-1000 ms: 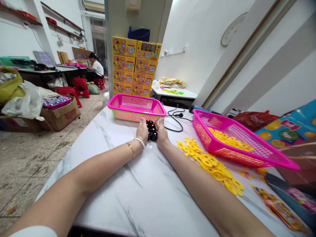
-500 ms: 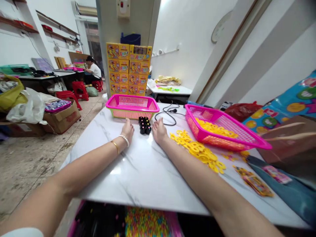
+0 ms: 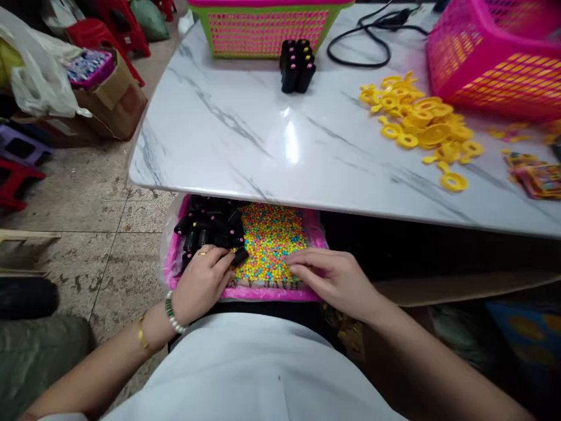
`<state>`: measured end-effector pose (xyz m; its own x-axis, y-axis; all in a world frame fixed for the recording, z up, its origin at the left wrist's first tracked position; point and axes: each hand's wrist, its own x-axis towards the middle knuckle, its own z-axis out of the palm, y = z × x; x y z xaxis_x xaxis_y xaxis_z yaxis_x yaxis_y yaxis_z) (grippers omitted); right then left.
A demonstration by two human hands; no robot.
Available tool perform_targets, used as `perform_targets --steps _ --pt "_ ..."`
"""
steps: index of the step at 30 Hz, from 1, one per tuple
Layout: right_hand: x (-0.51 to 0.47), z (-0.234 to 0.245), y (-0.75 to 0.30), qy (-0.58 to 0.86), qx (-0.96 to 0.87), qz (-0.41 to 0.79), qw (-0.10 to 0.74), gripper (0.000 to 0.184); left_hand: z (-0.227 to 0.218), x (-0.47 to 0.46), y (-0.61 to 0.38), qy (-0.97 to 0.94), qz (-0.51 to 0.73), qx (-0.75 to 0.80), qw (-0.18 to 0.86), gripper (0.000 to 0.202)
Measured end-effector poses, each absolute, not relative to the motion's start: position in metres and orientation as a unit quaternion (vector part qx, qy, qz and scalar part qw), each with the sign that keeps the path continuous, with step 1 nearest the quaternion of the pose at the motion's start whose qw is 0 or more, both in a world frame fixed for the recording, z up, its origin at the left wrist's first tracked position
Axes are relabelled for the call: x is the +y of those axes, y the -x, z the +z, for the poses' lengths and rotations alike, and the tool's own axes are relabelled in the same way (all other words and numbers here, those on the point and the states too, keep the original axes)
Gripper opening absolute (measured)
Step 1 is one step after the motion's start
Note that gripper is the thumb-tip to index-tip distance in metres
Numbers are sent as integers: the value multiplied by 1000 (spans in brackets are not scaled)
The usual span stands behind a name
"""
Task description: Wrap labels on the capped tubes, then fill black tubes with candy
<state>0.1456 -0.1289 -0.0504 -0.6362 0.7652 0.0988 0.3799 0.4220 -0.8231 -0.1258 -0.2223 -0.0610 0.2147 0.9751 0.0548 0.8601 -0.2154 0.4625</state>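
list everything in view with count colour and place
table: one, white, top
two-tone basket: one, green and pink, top centre
table tubes: about eight, black, before that basket
cable: one, black, beside them
pieces: many, yellow, table's right
right basket: one, pink, top right
packets: several, multicoloured, right edge
tray: one, pink, below table edge
beads: countless, mixed, in tray
tray tubes: many, black, tray's left
stools: several, red, one purple, left
carton: at least one, brown, left
small tray: one, purple, at carton
bag: one, white, by carton
sacks: two, green, left
shirt: one, white, bottom
left hand: one, gold-ringed, at tray tube
right hand: one, bare, at beads
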Motion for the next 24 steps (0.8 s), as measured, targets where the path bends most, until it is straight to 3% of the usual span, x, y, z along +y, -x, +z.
perform_targets --steps 3,7,10,15,19,24 --pt "-123 -85 -123 394 -826 341 217 18 -81 -206 111 -754 48 643 129 31" --pt "-94 -89 -85 308 -895 273 174 22 -75 -184 94 -765 -28 633 111 18" --pt "-82 -84 -59 247 -933 251 77 24 -68 -187 90 -769 -8 630 109 15" --pt "-80 -91 -34 253 -943 214 -12 25 -64 -213 106 -720 133 669 128 47" --pt "-83 -97 -30 260 -943 209 -15 27 -67 -216 116 -710 181 660 163 27" --pt "-74 -84 -59 262 -939 220 -35 23 -75 -202 113 -716 77 668 188 24"
